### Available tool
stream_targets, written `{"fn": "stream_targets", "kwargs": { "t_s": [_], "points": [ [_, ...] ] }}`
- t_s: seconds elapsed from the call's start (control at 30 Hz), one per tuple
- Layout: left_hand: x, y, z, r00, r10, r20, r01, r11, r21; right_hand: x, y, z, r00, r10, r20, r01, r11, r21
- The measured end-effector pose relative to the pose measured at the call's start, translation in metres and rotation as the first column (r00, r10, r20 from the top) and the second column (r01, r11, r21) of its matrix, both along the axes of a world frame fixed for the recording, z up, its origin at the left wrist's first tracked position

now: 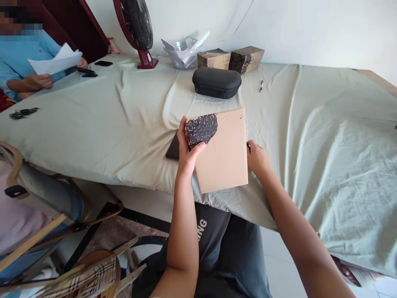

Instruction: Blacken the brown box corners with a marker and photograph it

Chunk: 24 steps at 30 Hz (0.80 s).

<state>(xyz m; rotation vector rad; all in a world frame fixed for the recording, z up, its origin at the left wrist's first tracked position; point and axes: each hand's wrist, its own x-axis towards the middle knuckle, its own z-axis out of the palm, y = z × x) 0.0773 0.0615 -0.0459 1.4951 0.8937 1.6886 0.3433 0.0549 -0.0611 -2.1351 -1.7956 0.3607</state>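
A tan cardboard box is held up and tilted over the near edge of the cloth-covered table. My left hand grips its upper left corner, thumb on the face and fingers round the side. Dense black scribbled ink covers that corner, and a small black tick mark shows at the upper right. At the box's right edge my right hand is closed on a dark pen-like thing, mostly hidden by the fingers and box. A dark flat object lies partly under the left hand.
Behind the box sit a black hard case, two scribbled cardboard boxes, a pen and a basket with papers. A fan stands farther left. At the left, a person holds papers; chairs stand below.
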Motion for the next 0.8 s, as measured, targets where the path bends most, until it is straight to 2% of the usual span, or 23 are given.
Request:
{"fn": "stream_targets", "kwargs": {
  "t_s": [0.13, 0.23, 0.33, 0.4, 0.5, 0.57, 0.7, 0.8],
  "points": [
    [0.0, 0.002, -0.003, 0.995, -0.027, 0.099, 0.027, 1.0, 0.004, -0.001, -0.005, 0.012, 0.998, 0.027, 0.06, -0.022, 0.996, -0.086],
    [0.0, 0.004, -0.005, 0.996, -0.016, 0.085, 0.015, 1.0, 0.012, 0.006, -0.007, 0.01, 0.998, 0.034, 0.048, -0.031, 0.998, -0.056],
    [0.0, 0.008, -0.007, 1.0, 0.001, 0.021, -0.001, 1.0, -0.003, 0.021, -0.006, 0.005, 0.997, 0.036, -0.068, -0.037, 0.999, -0.011],
    [0.0, 0.011, -0.008, 1.0, -0.004, 0.014, 0.004, 1.0, -0.018, 0.035, -0.004, 0.004, 0.971, 0.053, -0.234, -0.066, 0.997, -0.049],
    [0.001, 0.012, -0.009, 0.998, -0.024, 0.06, 0.025, 1.0, -0.014, 0.054, -0.002, 0.007, 0.843, 0.064, -0.534, -0.137, 0.986, -0.098],
    [0.002, 0.011, -0.009, 0.997, -0.03, 0.071, 0.03, 1.0, -0.007, 0.062, -0.002, 0.013, 0.753, 0.055, -0.656, -0.146, 0.986, -0.085],
    [0.003, 0.01, -0.01, 0.995, -0.025, 0.096, 0.027, 0.999, -0.019, 0.07, -0.006, 0.022, 0.63, 0.0, -0.776, -0.19, 0.969, -0.155],
    [0.004, 0.012, -0.011, 0.994, -0.019, 0.111, 0.022, 1.0, -0.02, 0.071, -0.005, 0.022, 0.531, -0.003, -0.847, -0.253, 0.954, -0.162]
  ]
}}
